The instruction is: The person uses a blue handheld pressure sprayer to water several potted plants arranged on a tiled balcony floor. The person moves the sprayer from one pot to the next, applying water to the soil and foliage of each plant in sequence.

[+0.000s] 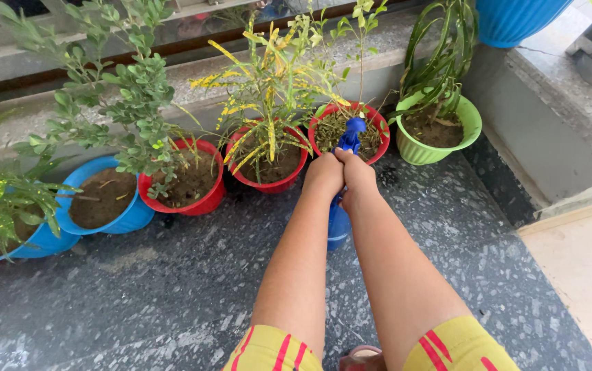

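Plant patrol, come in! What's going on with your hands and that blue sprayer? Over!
Left hand and right hand both in a grip on the blue spray bottle. Nozzle over a red pot. Nothing in between.

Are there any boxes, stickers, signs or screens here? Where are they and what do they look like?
None show: no package, label, sign or screen.
Spray bottle: blue, plain, held in both hands, left hand and right hand, nozzle toward a red pot.
Pots along the ledge: blue pot, red, green pot, all round and plain.
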